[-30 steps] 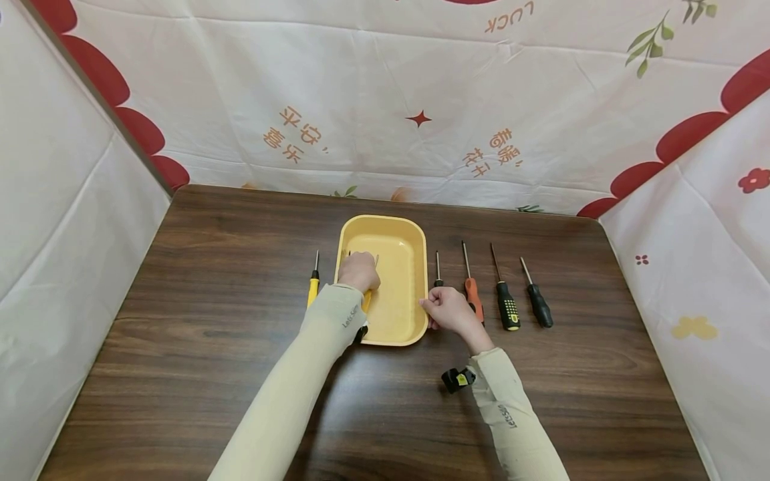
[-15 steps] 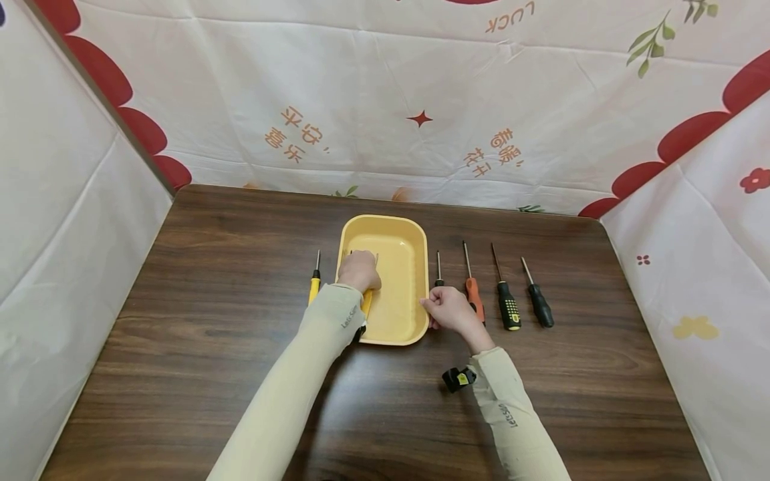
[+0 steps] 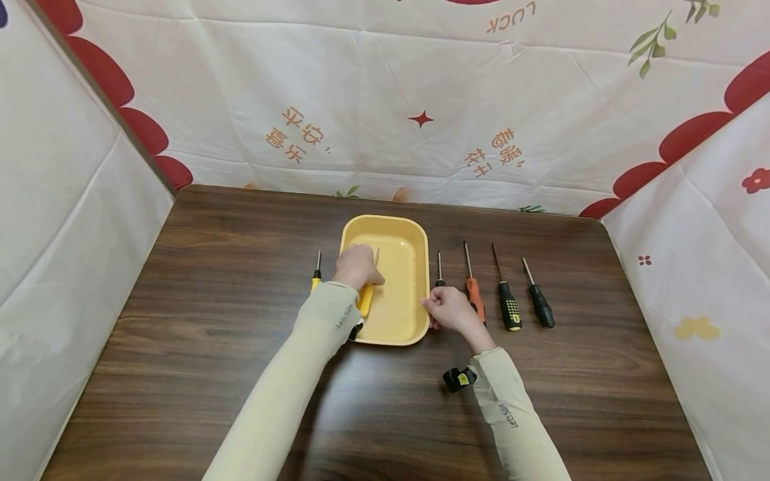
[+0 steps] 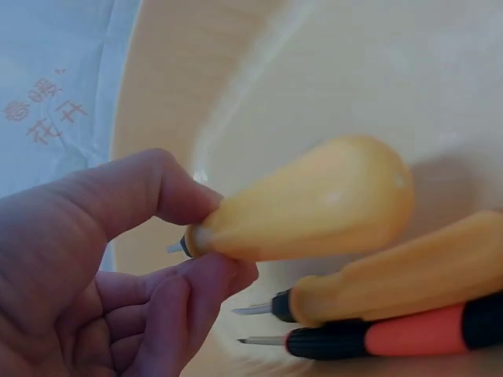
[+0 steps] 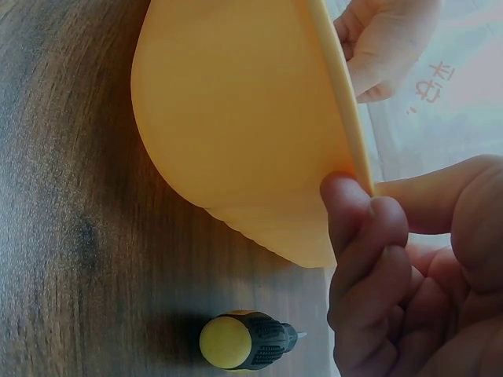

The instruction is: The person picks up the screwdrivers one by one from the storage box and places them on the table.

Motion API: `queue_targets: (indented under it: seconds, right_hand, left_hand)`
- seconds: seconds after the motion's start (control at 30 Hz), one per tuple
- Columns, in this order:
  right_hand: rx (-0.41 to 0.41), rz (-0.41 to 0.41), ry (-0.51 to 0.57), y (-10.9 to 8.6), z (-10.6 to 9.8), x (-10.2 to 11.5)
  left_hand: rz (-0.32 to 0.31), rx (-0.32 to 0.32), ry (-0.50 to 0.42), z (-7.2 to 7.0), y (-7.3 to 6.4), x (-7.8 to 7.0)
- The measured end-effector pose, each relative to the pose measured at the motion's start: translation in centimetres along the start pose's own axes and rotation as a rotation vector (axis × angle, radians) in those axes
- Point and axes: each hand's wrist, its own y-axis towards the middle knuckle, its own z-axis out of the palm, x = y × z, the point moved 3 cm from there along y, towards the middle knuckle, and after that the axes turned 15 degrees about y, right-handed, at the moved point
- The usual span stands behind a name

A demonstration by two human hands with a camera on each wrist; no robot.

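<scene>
In the head view, my left hand (image 3: 357, 266) is over the left side of a yellow plastic tray (image 3: 400, 287). Its thumb and fingers pinch the front of a screwdriver's yellow handle (image 4: 322, 204), close to the shaft, inside the tray. Beside that handle lie a second yellow-handled screwdriver (image 4: 409, 271) and a red-and-black one (image 4: 416, 330), both visible in the left wrist view. My right hand (image 3: 448, 308) grips the tray's right rim between thumb and curled fingers, which the right wrist view shows up close.
Right of the tray lie several screwdrivers: one partly hidden by my right hand (image 3: 440, 267), an orange-handled one (image 3: 473, 294), a black-and-yellow one (image 3: 508, 304) and a black one (image 3: 540, 304). A yellow-and-black screwdriver (image 3: 315, 282) lies left of the tray. Patterned cloth (image 3: 385, 100) walls the table (image 3: 240, 280).
My left hand has shifted slightly up and left, with its thumb more in sight and more of the yellow handle showing. The right hand has stayed at the tray rim.
</scene>
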Motion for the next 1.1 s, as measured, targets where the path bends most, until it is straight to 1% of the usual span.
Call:
queue_targets:
  seconds: [0.13,0.27,0.63,0.87,1.1]
  right_hand:
    - [-0.002,0.006,-0.001,0.0,0.0,0.0]
    - [-0.004,0.011,-0.005,0.0,0.0,0.0]
    - [0.003,0.010,-0.006,0.0,0.1,0.1]
    - [0.004,0.019,0.017,-0.1,0.0,0.1]
    - [0.003,0.008,0.005,0.0,0.0,0.0]
  left_hand:
    - [0.006,-0.003,-0.005,-0.4,-0.2,0.1]
    - [0.007,-0.002,-0.015,-0.8,-0.7,0.3]
    - [0.037,-0.062,-0.025,-2.1,-2.2,0.6]
    - [0.051,-0.099,-0.057,-3.0,-3.2,0.5]
    - [0.036,-0.119,-0.065,-3.7,-4.2,0.6]
